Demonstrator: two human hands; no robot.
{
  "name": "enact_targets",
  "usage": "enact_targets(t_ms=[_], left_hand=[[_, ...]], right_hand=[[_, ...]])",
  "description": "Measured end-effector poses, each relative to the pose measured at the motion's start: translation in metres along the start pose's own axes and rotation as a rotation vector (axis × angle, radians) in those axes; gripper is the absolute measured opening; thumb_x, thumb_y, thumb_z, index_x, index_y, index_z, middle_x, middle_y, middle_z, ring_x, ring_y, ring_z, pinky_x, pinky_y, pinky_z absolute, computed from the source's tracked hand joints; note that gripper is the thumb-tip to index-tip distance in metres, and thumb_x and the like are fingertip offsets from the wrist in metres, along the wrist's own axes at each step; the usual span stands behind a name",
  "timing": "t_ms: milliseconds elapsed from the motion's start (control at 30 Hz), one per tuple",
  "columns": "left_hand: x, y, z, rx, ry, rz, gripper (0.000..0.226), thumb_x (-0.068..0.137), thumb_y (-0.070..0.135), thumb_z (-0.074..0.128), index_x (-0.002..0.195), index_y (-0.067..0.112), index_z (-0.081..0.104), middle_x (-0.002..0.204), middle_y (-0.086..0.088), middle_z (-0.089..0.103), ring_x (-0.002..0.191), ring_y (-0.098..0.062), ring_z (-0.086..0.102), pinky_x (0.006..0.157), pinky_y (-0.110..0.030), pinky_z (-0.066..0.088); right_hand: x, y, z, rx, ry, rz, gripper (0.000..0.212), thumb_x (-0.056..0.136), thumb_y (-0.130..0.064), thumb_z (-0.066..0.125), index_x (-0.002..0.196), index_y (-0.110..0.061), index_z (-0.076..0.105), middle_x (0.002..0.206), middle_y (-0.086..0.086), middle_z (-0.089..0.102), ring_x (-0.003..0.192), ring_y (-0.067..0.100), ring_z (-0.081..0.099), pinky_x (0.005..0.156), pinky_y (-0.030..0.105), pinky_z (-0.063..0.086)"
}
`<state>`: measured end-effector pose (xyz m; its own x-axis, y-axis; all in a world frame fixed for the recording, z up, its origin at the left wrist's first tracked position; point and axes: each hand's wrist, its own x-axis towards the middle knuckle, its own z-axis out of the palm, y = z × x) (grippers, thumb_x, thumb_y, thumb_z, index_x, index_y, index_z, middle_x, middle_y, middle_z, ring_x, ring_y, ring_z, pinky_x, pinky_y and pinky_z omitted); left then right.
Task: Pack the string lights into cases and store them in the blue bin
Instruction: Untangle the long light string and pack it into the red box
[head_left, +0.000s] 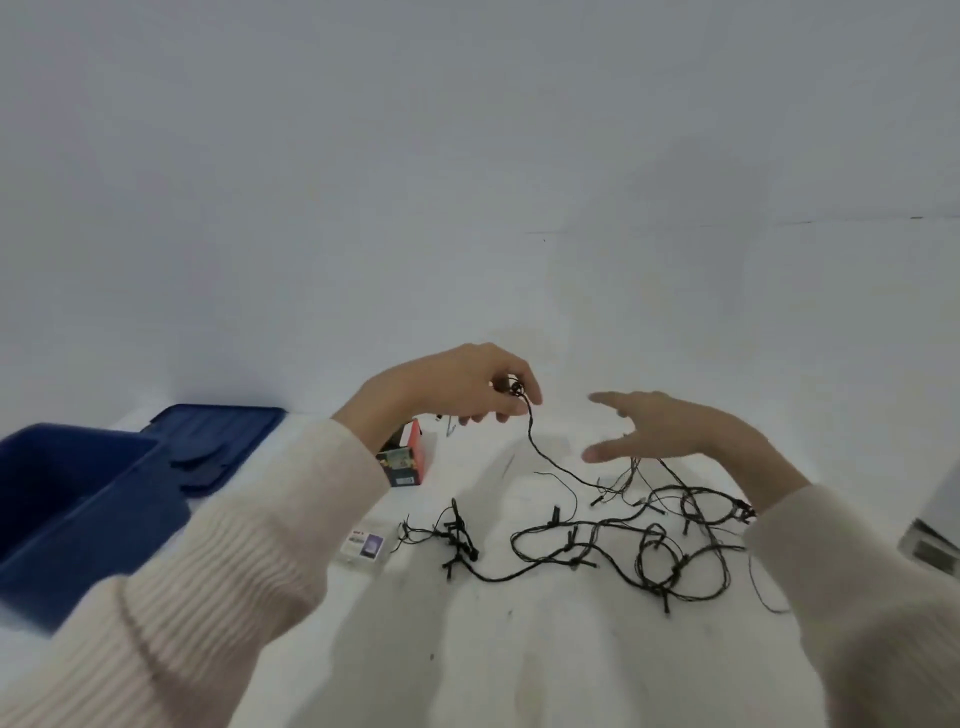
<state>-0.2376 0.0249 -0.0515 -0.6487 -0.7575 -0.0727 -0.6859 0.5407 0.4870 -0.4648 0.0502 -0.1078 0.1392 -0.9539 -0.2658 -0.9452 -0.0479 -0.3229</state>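
A black string of lights (613, 540) lies tangled on the white table, spread from the centre to the right. My left hand (462, 384) is raised above the table and pinches one end of the string, with the wire hanging down from its fingers to the pile. My right hand (675, 431) hovers over the tangle with fingers spread and nothing in it. A small clear plastic case (366, 548) with a printed label lies left of the tangle. The blue bin (67, 514) stands open at the far left, partly behind my left sleeve.
The bin's blue lid (218, 441) lies flat beside it. A red and black printed box (408, 460) lies just behind my left wrist. A grey object (935, 530) shows at the right edge. A white wall stands behind the table.
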Motion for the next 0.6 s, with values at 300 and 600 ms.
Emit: enact_targets(t_ms=[300, 600], left_hand=[[-0.001, -0.058, 0.045, -0.42, 0.294, -0.219, 0.015, 0.094, 0.027, 0.051, 0.106, 0.019, 0.054, 0.1, -0.003, 0.066, 0.084, -0.013, 0.059, 0.078, -0.027, 0.046], [-0.01, -0.111, 0.116, 0.446, -0.22, -0.211, 0.039, 0.084, 0.01, 0.06, 0.121, 0.021, 0.059, 0.128, -0.006, 0.048, 0.121, -0.026, 0.039, 0.098, -0.036, 0.038]], right_hand=[[0.009, -0.046, 0.029, 0.953, 0.065, -0.2, 0.022, 0.093, -0.017, 0.052, 0.092, -0.005, 0.071, 0.05, -0.005, 0.028, 0.042, 0.009, 0.031, 0.055, 0.022, 0.046], [0.016, -0.04, 0.027, 1.219, 0.076, -0.095, 0.019, 0.093, -0.017, 0.051, 0.089, -0.008, 0.067, 0.06, 0.005, 0.054, 0.053, 0.017, 0.047, 0.056, 0.027, 0.052]])
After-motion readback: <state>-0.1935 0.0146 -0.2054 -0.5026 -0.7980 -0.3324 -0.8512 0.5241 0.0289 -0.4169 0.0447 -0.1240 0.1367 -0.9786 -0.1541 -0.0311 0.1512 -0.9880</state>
